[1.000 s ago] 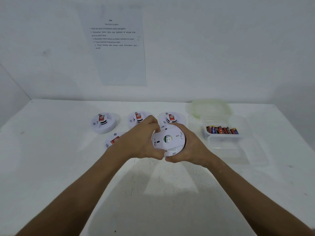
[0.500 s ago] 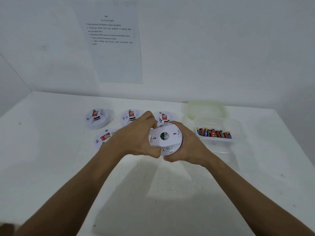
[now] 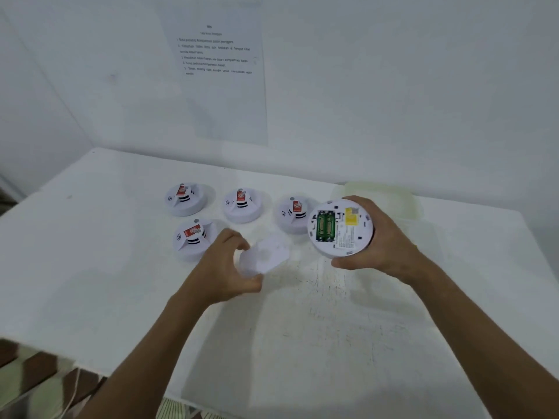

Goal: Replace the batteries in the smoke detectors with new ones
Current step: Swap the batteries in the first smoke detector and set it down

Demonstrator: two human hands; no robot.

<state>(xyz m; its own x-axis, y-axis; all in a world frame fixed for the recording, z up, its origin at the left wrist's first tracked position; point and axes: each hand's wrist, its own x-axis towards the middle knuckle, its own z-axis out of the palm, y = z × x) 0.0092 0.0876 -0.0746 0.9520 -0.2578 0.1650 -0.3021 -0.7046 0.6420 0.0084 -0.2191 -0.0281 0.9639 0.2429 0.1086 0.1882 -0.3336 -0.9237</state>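
Observation:
My right hand (image 3: 381,243) grips a white round smoke detector (image 3: 340,226) above the table, its back turned toward me. Its battery bay is uncovered and shows two green batteries (image 3: 325,227) beside a yellow label. My left hand (image 3: 225,267) holds the white back cover (image 3: 263,257), blurred, low over the table and to the left of the detector. Several other white smoke detectors with red tags stand on the table: one (image 3: 185,199) at the back left, one (image 3: 242,205) in the middle, one (image 3: 292,214) next to the held detector, and one (image 3: 191,238) nearer, beside my left hand.
The white table (image 3: 90,267) meets a white wall with a printed instruction sheet (image 3: 219,80) on it. A pale container lid (image 3: 390,196) shows behind my right hand; what lies beyond it is hidden. The table's front edge (image 3: 60,355) drops to a patterned floor at lower left.
The hands have come apart. My left hand has pulled the back cover off and moved left and down with it; my right hand has carried the detector right, its battery bay now showing.

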